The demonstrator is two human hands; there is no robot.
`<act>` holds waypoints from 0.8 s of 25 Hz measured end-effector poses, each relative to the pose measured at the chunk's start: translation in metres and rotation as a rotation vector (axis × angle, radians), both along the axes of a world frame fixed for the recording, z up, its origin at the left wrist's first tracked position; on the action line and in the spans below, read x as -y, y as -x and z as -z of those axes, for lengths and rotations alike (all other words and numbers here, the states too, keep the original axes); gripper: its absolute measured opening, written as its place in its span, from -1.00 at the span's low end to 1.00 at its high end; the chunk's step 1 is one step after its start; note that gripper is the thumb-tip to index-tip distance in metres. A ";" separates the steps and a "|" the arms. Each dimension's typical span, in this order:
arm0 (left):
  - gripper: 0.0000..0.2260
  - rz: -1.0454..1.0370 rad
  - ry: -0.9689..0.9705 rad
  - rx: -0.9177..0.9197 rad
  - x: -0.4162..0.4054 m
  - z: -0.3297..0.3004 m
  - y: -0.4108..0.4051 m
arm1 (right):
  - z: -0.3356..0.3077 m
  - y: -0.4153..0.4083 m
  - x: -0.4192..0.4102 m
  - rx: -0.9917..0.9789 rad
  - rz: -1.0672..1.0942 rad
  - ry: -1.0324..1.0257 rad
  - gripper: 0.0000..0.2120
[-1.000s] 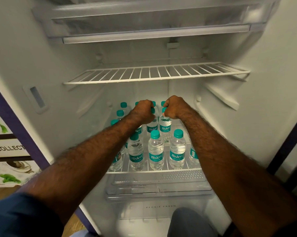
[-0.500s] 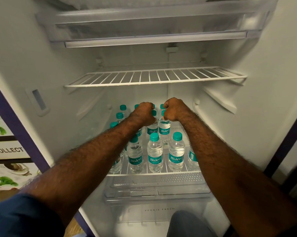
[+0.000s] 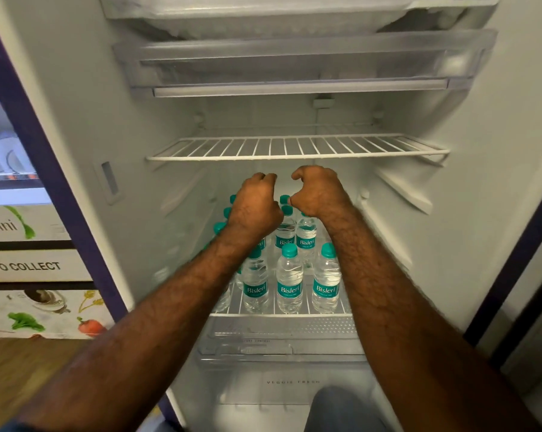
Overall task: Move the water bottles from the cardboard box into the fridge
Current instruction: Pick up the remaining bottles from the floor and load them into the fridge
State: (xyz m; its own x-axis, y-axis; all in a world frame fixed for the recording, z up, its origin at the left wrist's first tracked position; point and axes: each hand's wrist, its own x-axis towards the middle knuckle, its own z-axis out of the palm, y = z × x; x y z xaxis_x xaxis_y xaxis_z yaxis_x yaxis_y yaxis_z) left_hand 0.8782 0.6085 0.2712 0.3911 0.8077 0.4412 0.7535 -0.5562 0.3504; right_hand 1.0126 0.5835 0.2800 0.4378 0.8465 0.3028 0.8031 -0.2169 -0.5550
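head view: both arms reach into the open fridge (image 3: 469, 213), hands side by side under the upper wire shelf (image 3: 294, 148) and above the bottles.

left hand (image 3: 255, 202): fingers curled in, nothing visible in the grip. looks clenched on air, clear of the caps below it.

right hand (image 3: 318, 194): same, fingers curled, thumb tucked near the forefinger, no bottle in it. a small gap separates the two hands.

water bottles (image 3: 290, 283): clear plastic, teal caps, teal "bisleri" labels, all upright on the lower wire shelf (image 3: 279, 313). front row shows three in full view, close together; a fourth at far left is mostly hidden by the left forearm. more rows behind, partly hidden by the hands, exact count can't be told. caps of the back rows show just under the left hand.

below the lower shelf: clear drawer cover (image 3: 279, 338), then a crisper (image 3: 294, 385) marked "veggie fresh".

top: a frosted tray (image 3: 294, 57) under the freezer section.

left of the fridge: printed panels (image 3: 29, 269) with vegetables and the text "to collect". wood floor (image 3: 29, 369) beneath. the cardboard box is out of frame.
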 end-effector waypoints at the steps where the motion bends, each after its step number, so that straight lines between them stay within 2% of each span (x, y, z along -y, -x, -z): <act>1: -0.40 0.002 -0.037 0.019 0.009 0.000 0.008 | -0.003 0.008 0.008 -0.013 -0.004 -0.047 -0.41; 8: -0.44 0.053 -0.161 0.225 0.073 0.025 0.080 | 0.013 0.081 0.081 -0.061 -0.144 -0.408 -0.62; 15: -0.53 0.040 -0.266 0.274 0.140 0.082 0.151 | 0.079 0.135 0.123 -0.085 -0.267 -0.632 -0.65; 20: -0.56 -0.041 -0.346 0.237 0.179 0.121 0.197 | 0.118 0.170 0.146 -0.043 -0.399 -0.722 -0.72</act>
State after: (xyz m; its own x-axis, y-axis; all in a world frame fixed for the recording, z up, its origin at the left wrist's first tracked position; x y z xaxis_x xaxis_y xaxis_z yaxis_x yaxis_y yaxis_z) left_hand 0.6808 0.4292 0.1505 0.2166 0.6087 0.7633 0.6982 -0.6431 0.3147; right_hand 0.8426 0.4379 0.1623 0.1691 0.5444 0.8216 0.7189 0.5022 -0.4806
